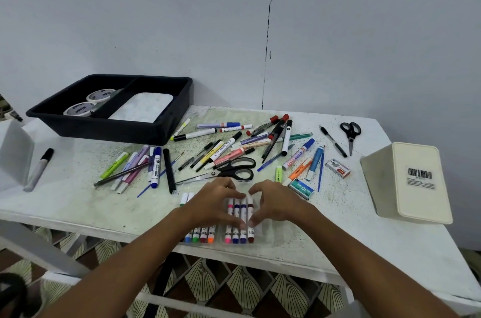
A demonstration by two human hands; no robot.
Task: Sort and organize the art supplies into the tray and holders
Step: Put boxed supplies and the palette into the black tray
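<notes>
The art supplies, a loose scatter of markers, pens and highlighters [234,146], cover the middle of the white speckled table [364,226], with the large black-handled scissors [229,169] lying at the pile's near edge, just beyond the hands. A smaller pair of black scissors [350,133] lies well to the right beside a black pen [333,141], and two small staple boxes, one red and white [338,168] and one teal [302,189], sit near the right hand. A grey marker with a black cap [39,169] lies apart on the far left. The cream plastic holder [408,182] lies tipped on its side at the right edge, its barcode label facing up. The black plastic two-compartment tray [109,107] stands at the back left against the wall: its left compartment holds two white tape rolls [89,103], its right a white flat container [141,107]. At the near edge a clear plastic case of small coloured-cap markers [226,234] lies flat. The left hand [216,203] rests over the case's left part with fingers curled onto the markers, while the right hand [273,203] curls around its right part, thumb and forefinger pinching at the pink, blue, purple and brown markers; both hands grip the set.
</notes>
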